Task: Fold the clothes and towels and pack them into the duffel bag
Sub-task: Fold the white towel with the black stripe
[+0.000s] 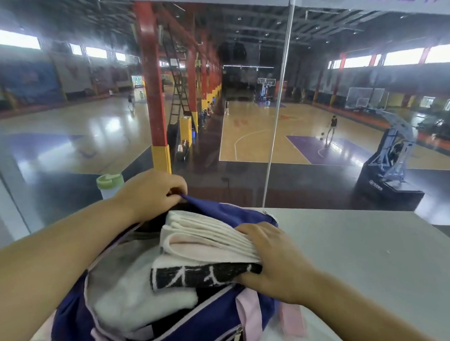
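Plainly, the left hand is closed: its fingers are curled over and pinch the far rim of the blue duffel bag, pulling that edge up into a peak just past the knuckles. The right hand is half curled around the end of a stack of folded towels, pale pink-white layers over a black one with white marks. Its fingers lie across the top layers and its thumb side is against the black layer below. The stack reaches away from the right palm toward the left forearm, sitting in the bag's open mouth. Just below it, between the two forearms, a white garment lies inside the bag.

The bag stands on a grey counter, which spreads out beyond the right wrist. The left fingertips are tucked behind the rim and cannot be seen. The bag's near end is cut off at the bottom edge. Its inside under the stack is too dark to read. A green-lidded bottle shows only partly behind the left hand.
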Demonstrator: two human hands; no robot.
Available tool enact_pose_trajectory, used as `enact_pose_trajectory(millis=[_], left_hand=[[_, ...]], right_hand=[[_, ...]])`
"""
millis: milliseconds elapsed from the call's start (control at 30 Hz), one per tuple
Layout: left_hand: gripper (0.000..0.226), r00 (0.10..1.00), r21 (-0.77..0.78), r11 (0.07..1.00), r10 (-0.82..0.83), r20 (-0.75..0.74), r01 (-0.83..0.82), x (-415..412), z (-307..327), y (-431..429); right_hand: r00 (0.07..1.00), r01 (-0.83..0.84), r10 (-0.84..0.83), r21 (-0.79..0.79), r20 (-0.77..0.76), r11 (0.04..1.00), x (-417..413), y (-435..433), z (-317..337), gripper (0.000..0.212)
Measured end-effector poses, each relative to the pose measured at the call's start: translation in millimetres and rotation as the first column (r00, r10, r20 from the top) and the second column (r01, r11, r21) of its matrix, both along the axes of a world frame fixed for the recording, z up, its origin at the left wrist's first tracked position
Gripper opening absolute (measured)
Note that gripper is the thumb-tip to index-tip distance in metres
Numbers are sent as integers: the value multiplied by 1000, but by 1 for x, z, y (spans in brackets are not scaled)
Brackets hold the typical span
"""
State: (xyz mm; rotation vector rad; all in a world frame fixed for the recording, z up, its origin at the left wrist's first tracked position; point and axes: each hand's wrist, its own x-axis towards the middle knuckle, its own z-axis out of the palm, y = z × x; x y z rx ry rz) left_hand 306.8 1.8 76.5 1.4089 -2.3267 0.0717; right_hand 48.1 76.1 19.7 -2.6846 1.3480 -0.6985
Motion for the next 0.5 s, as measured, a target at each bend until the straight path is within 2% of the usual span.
enact_pose_trajectory(millis=[100,267,400,500], left_hand=[[10,992,65,998,9,-122,-1,-5,10,0],[7,971,148,988,66,-231,-32,-2,9,1],[6,954,148,987,107,-280,-67,8,7,9],[7,960,149,985,126,-250,-91,11,5,15]], right_hand=[[999,-30,28,-68,-24,997,25,-12,-7,52],[997,-39,31,-114,-69,993,53,-28,-23,48],[968,-11,-38,-191,-250,981,42,-33,-28,52],[927,94,-143,-154,-346,984,29,-29,-14,50]])
